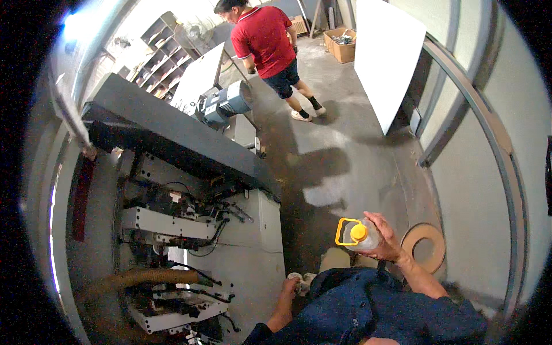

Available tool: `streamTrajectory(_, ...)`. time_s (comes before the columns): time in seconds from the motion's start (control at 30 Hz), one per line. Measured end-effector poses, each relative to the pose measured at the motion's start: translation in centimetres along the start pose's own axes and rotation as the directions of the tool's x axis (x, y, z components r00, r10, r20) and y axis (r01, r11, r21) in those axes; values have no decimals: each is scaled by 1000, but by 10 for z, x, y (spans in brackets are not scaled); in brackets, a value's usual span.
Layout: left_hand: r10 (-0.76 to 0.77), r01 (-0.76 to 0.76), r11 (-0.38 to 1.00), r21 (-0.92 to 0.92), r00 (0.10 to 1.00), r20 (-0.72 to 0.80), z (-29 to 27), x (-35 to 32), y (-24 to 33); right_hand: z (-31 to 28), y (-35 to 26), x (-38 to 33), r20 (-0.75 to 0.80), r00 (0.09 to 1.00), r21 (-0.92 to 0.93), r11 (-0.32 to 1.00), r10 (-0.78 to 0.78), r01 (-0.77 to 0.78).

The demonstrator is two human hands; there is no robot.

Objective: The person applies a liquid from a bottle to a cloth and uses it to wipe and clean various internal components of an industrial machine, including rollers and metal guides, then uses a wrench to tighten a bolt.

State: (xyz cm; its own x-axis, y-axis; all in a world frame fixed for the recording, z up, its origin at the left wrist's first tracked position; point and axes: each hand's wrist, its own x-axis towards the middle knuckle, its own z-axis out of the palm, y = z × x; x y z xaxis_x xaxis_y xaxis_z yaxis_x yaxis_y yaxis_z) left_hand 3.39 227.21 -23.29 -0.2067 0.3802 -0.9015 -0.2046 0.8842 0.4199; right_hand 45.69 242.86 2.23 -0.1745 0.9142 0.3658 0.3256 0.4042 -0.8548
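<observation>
My right hand point(384, 237) grips a clear plastic jug point(363, 236) with a yellow cap and a yellow handle, held upright in front of my chest. My left hand point(289, 286) hangs low by my hip, close to the white side panel of the machine point(259, 253). Whether its fingers hold anything is hidden. My blue shirt fills the lower middle of the view.
An open grey machine point(172, 138) with its lid up, wiring and a tan hose point(144, 278) stands on my left. A person in a red shirt point(264, 37) stands farther down the concrete aisle. A white board point(386, 54) leans on the right wall; a wooden ring point(426, 246) lies on the floor.
</observation>
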Motion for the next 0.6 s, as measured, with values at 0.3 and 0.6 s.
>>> streamTrajectory(0.3,-62,63,996,-63,998,19,127,135,168,-20,146,228,60,998,-82,997,14,-9)
streamTrajectory(0.6,111,-83,968,-238,988,110,183,291,387,-23,218,520,135,988,7,997,79,-81)
